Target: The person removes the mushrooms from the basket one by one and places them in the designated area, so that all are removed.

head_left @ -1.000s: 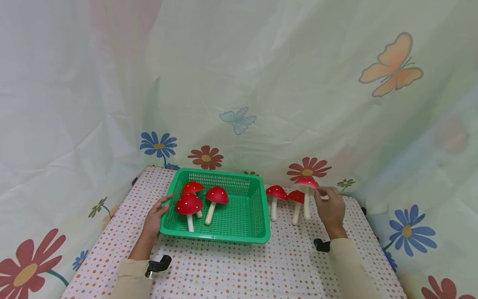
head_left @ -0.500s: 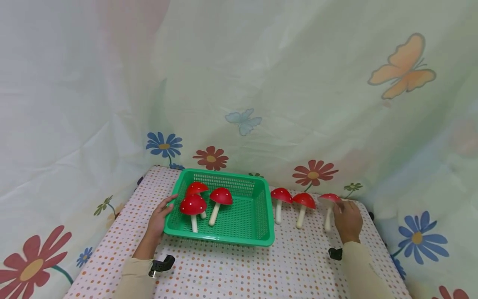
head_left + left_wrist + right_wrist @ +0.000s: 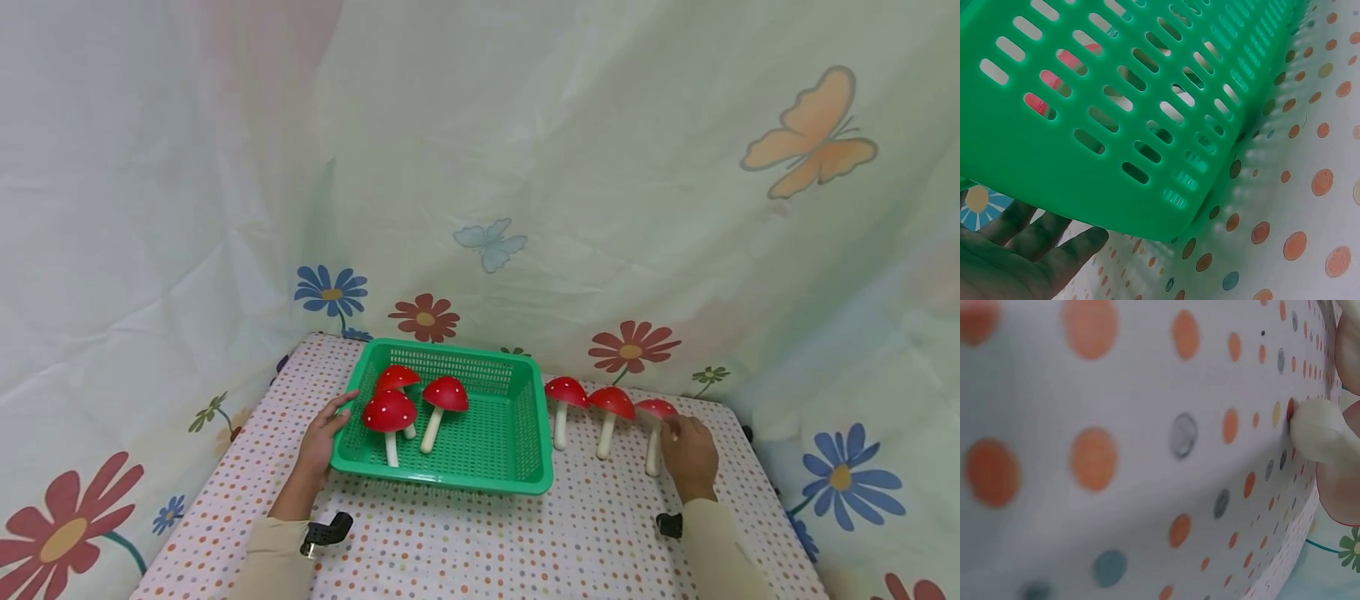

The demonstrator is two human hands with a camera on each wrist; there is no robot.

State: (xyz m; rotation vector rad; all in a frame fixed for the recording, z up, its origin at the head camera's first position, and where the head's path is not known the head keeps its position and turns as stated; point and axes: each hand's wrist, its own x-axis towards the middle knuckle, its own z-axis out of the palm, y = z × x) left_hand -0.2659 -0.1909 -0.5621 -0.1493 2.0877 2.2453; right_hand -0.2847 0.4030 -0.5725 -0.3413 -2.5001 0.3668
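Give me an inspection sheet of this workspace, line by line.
Surface: table under a white cloth with coloured dots.
Job's things: green basket holding three red mushrooms; three more stand in a row to its right, at and.
Clutter: nothing seen.
Hands: left hand flat against the basket's left wall, fingers straight; right hand holds the rightmost mushroom by its stem, foot on the cloth.
Cables: nothing seen; a black camera mount at each wrist.
Surroundings: pale curtain printed with flowers and butterflies.
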